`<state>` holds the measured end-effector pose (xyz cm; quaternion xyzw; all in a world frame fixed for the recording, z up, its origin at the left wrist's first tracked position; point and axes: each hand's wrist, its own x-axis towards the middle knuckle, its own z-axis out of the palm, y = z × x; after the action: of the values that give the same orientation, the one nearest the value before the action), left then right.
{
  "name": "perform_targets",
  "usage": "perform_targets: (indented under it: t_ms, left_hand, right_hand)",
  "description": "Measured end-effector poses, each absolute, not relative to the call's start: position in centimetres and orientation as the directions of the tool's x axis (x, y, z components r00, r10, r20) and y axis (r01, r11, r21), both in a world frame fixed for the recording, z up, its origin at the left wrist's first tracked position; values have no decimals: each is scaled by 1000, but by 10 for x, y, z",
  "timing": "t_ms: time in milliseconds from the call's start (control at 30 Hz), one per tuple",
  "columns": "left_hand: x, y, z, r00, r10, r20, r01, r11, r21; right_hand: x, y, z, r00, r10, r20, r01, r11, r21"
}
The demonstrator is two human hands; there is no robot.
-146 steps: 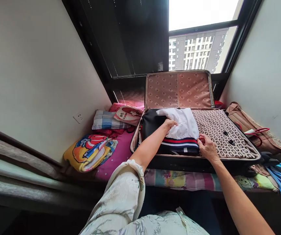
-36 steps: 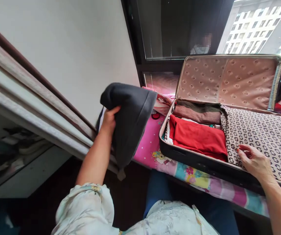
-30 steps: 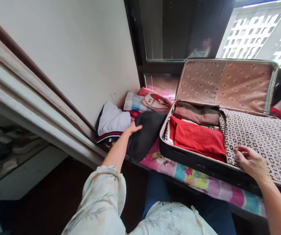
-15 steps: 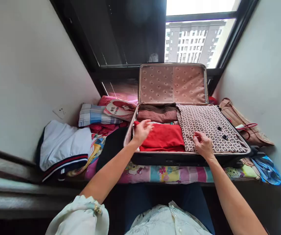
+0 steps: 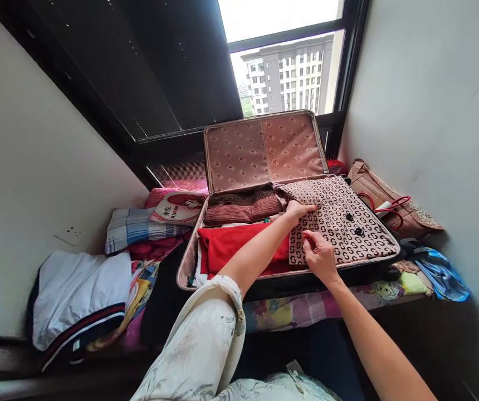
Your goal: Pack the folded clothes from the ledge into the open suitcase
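Note:
An open suitcase (image 5: 187, 262) with pink lining lies in front of me. Its right half is covered by a beige cloth (image 5: 340, 200) with dark S-like marks and two black buttons. My left hand (image 5: 299, 210) reaches across the red cloth (image 5: 231, 245), fingers stretched out over the upper left part of the patterned cloth, which is rumpled beside it. Closer to the front, my right hand (image 5: 321, 259) has its fingers curled in a pinch on the patterned cloth. Brown ribbed fabric (image 5: 243, 209) lies folded behind the red cloth.
White and navy clothing (image 5: 83, 292) is piled at the left, near a plaid folded cloth (image 5: 139, 228). To the right are a brown bag (image 5: 394, 195) with red cords and a blue plastic bag (image 5: 444, 275). The raised lid (image 5: 264, 150) leans near the window.
My left hand has moved right, from the red cloth to the patterned cloth, whose upper left corner is now rumpled. My right hand stays on the patterned cloth. The view has shifted and tilted.

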<state>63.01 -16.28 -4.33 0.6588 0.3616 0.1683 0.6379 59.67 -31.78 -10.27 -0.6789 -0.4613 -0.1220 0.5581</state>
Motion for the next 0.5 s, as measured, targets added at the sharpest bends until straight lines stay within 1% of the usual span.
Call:
perform_targets:
  t_ms: [33,100,133,167,200,233,300,367,433,467,500]
  left_hand:
    - [634,-171,-43,702,692,-170,321,-95,942]
    - [639,-188,-41,757,653,-8,382,-433,816]
    - [640,-196,-40,787,614,61,383,-564,732]
    - [641,-203,-40,812,573,111,375,-659,652]
    - [642,-208,-40,830,541,136,371,-717,590]
    - [643,-213,-41,842,524,128,376,-741,556]
    - [646,-216,-44,851,523,41,412,-714,566]
    - [650,-214,-46,850,527,-30,424,-647,634]
    - [652,-205,-47,837,546,-36,397,-562,726]
    - [652,-200,-47,816,577,-31,379,-495,782]
    - [650,-195,-45,783,621,-37,346,-385,856]
  right_hand:
    - [596,-319,-102,543,480,689,764,59,-643]
    - [595,-321,-101,542,461,703,766,72,-639]
    - [595,-322,-101,547,451,705,766,70,-639]
    - [594,-323,-100,557,439,705,764,63,-643]
    - [594,-324,-100,570,426,702,760,52,-648]
    - [594,-325,-100,584,414,698,754,42,-656]
    - [595,-325,-99,609,393,689,740,30,-672]
    - [595,-325,-99,620,393,680,730,29,-682]
    - [595,-324,-99,617,407,673,729,25,-684]
    - [595,-324,-99,615,416,670,730,19,-683]
    - [595,-324,-99,615,425,664,729,13,-684]
